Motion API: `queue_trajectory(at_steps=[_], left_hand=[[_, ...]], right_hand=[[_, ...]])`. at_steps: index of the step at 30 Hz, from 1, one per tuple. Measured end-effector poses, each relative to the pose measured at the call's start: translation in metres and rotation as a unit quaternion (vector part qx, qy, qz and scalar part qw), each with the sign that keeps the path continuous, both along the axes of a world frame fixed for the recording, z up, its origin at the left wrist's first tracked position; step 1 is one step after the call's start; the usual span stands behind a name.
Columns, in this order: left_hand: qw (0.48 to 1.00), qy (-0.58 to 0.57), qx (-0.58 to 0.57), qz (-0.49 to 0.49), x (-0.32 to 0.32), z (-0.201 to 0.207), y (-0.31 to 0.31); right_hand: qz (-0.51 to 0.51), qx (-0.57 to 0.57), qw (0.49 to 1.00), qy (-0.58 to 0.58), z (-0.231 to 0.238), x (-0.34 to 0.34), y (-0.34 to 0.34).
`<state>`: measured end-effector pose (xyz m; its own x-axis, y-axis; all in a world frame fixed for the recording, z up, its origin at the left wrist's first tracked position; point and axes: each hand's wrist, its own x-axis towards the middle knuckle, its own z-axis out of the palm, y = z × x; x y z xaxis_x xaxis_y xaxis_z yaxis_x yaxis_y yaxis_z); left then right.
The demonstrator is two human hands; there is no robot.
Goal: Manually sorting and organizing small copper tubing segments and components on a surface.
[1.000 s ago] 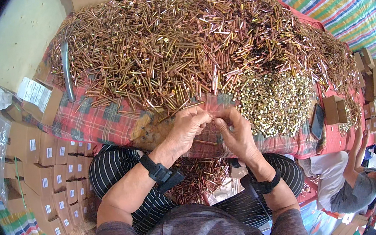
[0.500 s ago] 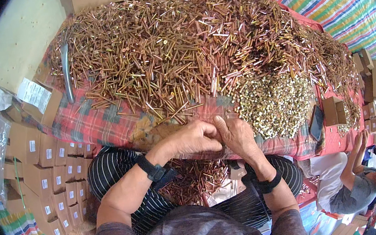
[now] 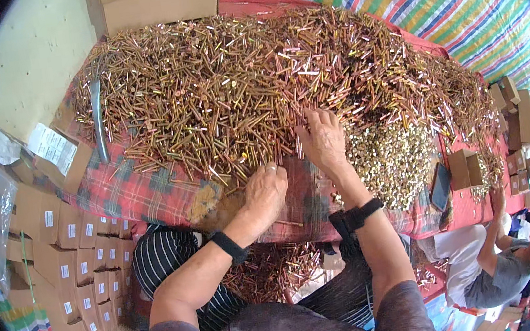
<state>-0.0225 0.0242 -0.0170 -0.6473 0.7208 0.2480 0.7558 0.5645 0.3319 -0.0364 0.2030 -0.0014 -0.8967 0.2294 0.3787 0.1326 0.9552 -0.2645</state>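
A wide heap of slim copper-coloured metal rods (image 3: 202,87), like bolts or pins, spreads over the plaid cloth (image 3: 149,189). My left hand (image 3: 267,190) is at the near edge of this heap, fingers bent down and drawn together. Whatever lies between those fingertips is too hidden to make out. Farther forward and to the right, my right hand (image 3: 325,141) reaches onto the rods with its fingers apart. Just right of it lies a mound of small shiny gold-coloured metal pieces (image 3: 394,163), like nuts or caps.
A curved metal bar (image 3: 99,123) lies at the heap's left end. A dark phone-like slab (image 3: 440,187) and an open small carton (image 3: 464,169) sit right of the mound. Labelled cartons (image 3: 54,257) stack at left; more rods (image 3: 271,270) lie below my arms. Another person (image 3: 496,269) sits at right.
My hands have separated from close together over the cloth's near edge. The right one moved forward onto the rods and spread its fingers; the left went forward to the heap's edge.
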Motion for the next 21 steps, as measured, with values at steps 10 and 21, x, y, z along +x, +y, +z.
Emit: queue_trajectory(at_steps=[10,21], left_hand=[[0.999,-0.047,0.008,-0.019,0.000,0.012,-0.003],[0.999,-0.049,0.001,-0.003,0.002,0.017,-0.001]], right_hand=[[0.081,0.016,0.987,-0.140,-0.009,0.015,-0.001],[-0.117,0.074,0.985,-0.101,0.039,-0.005,0.120]])
